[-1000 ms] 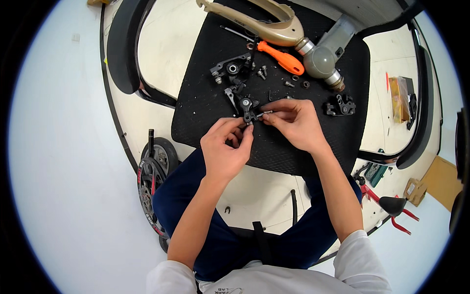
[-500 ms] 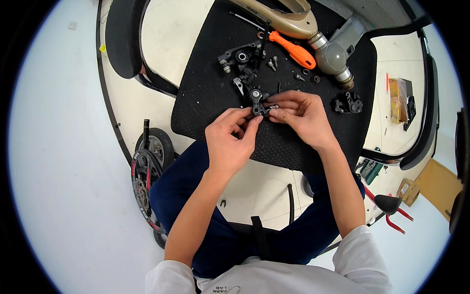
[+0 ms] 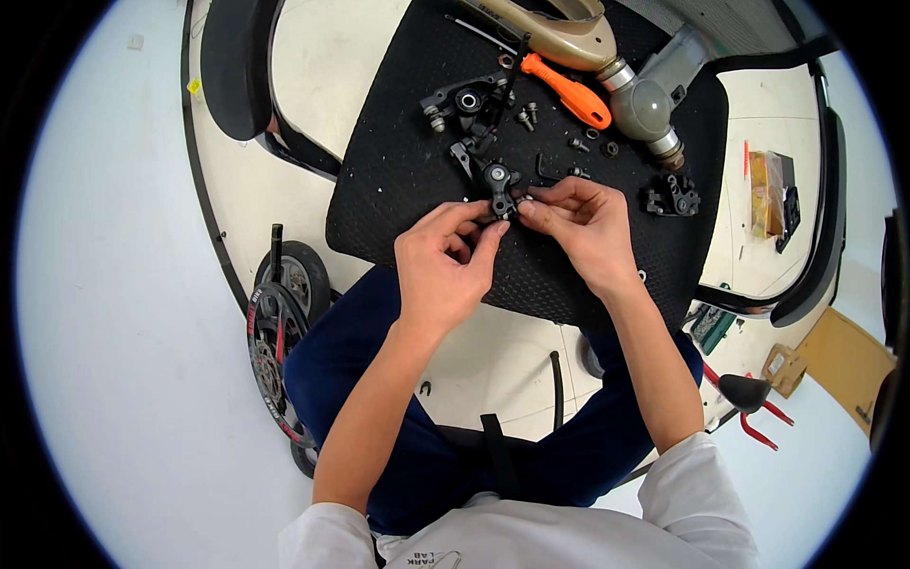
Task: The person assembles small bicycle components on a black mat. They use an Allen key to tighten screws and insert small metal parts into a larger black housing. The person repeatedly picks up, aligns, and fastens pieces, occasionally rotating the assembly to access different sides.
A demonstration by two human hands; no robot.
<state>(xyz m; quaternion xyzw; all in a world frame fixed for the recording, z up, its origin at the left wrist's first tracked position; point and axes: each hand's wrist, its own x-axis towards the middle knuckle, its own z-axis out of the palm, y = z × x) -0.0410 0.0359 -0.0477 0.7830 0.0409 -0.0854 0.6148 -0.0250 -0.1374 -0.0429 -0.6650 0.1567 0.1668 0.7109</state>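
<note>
Above the front part of a black chair seat, a small black bicycle brake caliper is gripped at its lower end by my left hand, thumb and fingers closed on it. My right hand is closed in a pinch at the caliper's right side. A small shiny piece shows at its fingertips, mostly hidden, so its kind cannot be told. Just beyond the caliper lie a black lever-like part and a larger black bracketed assembly. A black hex key rests near my right fingers.
An orange-handled screwdriver lies farther back, beside a beige tube part and a grey rounded joint. Several bolts and rings are scattered nearby. Another black caliper sits at right. Armrests flank the seat.
My right fingertips have shifted slightly toward me and left along the caliper, showing more of the hex key. My left hand keeps its hold. The whole view has shifted a little.
</note>
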